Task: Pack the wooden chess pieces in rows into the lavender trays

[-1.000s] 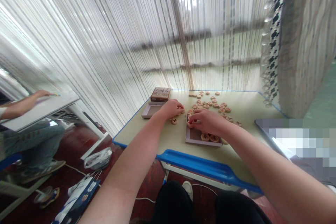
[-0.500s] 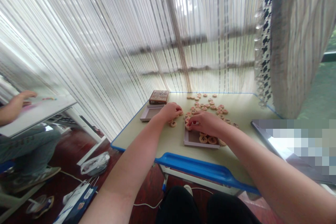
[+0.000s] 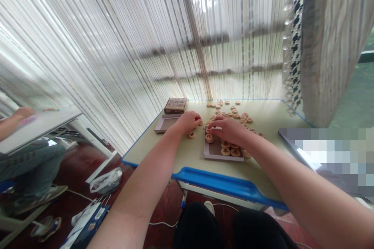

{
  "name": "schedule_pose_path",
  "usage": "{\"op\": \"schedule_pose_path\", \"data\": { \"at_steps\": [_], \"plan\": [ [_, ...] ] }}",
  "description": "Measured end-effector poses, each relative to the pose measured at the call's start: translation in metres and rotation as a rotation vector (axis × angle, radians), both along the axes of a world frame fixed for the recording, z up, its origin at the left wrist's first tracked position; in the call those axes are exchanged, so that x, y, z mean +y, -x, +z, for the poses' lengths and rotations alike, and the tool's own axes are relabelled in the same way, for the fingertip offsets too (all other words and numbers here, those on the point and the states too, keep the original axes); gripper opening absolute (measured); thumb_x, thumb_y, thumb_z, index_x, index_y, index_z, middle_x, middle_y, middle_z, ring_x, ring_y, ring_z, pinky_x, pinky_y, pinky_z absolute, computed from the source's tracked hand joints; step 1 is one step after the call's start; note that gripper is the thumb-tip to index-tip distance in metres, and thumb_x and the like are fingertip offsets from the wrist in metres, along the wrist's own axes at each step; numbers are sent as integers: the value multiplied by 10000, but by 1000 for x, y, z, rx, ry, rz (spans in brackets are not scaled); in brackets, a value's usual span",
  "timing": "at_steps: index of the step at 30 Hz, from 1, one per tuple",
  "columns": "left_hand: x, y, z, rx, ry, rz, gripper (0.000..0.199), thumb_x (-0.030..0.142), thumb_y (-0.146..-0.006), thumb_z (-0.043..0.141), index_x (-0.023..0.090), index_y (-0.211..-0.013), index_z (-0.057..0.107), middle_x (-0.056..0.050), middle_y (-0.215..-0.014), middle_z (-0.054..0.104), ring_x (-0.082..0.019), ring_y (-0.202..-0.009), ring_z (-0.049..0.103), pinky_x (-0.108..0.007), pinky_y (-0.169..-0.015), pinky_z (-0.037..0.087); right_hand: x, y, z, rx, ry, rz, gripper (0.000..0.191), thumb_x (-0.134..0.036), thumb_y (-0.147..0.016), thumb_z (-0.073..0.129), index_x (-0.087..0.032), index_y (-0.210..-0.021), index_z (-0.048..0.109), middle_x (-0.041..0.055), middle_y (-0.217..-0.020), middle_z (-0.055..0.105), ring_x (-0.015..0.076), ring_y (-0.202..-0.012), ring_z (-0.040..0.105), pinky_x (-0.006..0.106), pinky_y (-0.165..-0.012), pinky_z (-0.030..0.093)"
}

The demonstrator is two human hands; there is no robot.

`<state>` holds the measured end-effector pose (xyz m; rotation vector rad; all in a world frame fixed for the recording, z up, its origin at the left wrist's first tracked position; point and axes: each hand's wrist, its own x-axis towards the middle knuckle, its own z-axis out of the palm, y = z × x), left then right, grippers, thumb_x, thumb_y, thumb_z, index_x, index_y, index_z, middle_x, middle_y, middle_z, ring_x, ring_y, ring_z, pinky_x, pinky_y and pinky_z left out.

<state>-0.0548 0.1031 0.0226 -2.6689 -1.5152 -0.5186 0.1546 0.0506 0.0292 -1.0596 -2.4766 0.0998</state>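
Round wooden pieces with red or black characters lie scattered over a pale table (image 3: 146, 140). A shallow box tray (image 3: 223, 158) near the front edge holds several, among them a black-marked piece (image 3: 226, 151) and a red-marked piece (image 3: 209, 138) at its left wall. Over the tray's back left corner is my right hand (image 3: 226, 128), thumb and fingers curled at a red-marked piece. My left hand (image 3: 189, 121) rests left of the tray, its fingertips closed at a light wooden piece (image 3: 200, 122). Another black-marked piece (image 3: 191, 135) lies just below that hand.
A second tray (image 3: 166, 123) and a printed box (image 3: 175, 105) sit at the back left. A dark-edged device (image 3: 295, 148) lies on the right. Blue trough (image 3: 216, 182) along the front edge. At far left, another person's hand (image 3: 25, 113) is over a white table.
My right hand has lifted slightly off the red-marked piece at the tray's left wall and moved back to the tray's corner. My left hand has hardly moved. The other person's hand has shifted left.
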Motion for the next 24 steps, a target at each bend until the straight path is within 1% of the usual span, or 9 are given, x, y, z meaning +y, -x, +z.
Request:
{"op": "schedule_pose_path", "data": {
  "at_steps": [6,11,16,19,21,24],
  "plan": [
    [2,0,-1,15,1,-11,280,343,-763,517,168,-886,698,-77,-870,667,-170,-799,590,-264,-754,446,6,0,-2,-33,21,18,232,-391,-816,507,-304,-925,693,37,-929,633,195,-941,529,298,-826,389],
    [-3,-2,2,22,19,-6,296,357,-760,521,162,-894,700,-76,-847,663,-164,-763,586,-258,-739,446,7,1,-4,-15,4,29,216,-358,-811,521,-303,-928,695,20,-931,662,188,-932,543,304,-852,383],
    [-4,-2,3,29,32,-3,306,368,-762,511,169,-901,697,-70,-859,660,-161,-765,586,-255,-742,445,8,0,-6,-18,16,-5,216,-346,-800,528,-313,-942,688,11,-905,677,194,-916,562,299,-817,410],
    [-1,0,1,29,30,-19,286,349,-755,515,181,-901,695,-62,-867,659,-158,-772,584,-251,-743,444,7,-3,-4,14,14,-29,231,-316,-800,520,-289,-965,680,23,-952,665,197,-916,566,298,-812,418],
    [0,1,0,24,32,-22,279,340,-750,518,186,-902,694,-59,-863,657,-156,-764,582,-248,-733,444,4,-4,-2,21,9,-34,225,-303,-797,514,-276,-945,681,31,-984,648,201,-926,561,303,-815,417],
    [-1,0,1,26,31,-31,282,338,-748,511,183,-897,692,-56,-842,655,-153,-742,577,-245,-706,442,-4,-3,3,2,2,3,205,-316,-776,529,-273,-919,670,38,-989,616,203,-920,546,303,-787,421]
  ]
}}
